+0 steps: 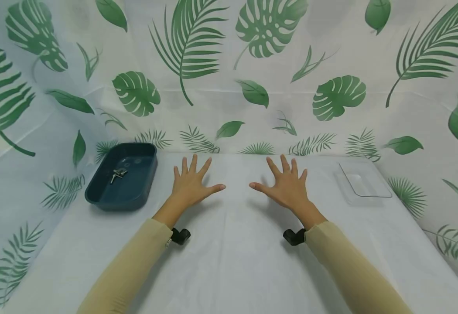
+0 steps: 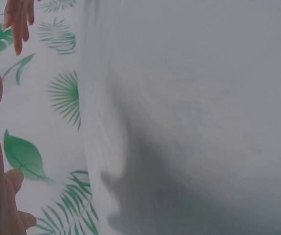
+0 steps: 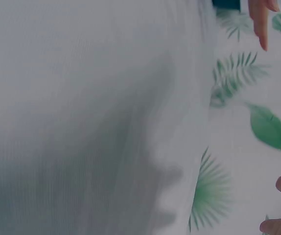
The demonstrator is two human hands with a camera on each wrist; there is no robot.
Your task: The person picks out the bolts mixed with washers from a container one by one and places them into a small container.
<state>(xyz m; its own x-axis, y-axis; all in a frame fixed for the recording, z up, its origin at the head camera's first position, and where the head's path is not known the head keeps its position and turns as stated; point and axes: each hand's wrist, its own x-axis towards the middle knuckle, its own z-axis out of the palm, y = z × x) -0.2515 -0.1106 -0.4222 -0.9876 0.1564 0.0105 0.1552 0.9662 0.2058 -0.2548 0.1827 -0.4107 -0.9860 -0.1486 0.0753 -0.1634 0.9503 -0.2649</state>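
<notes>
Two empty hands, left hand (image 1: 191,186) and right hand (image 1: 288,187), spread fingers over the surface (image 1: 237,270); handling seems not yet begun: keys (image 1: 117,174) lie in the blue bin (image 1: 119,205) at left, a clear tray (image 1: 364,181) at right.

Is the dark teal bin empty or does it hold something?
Not empty: in the head view, small metallic items, possibly keys, lie inside the dark teal bin.
</notes>
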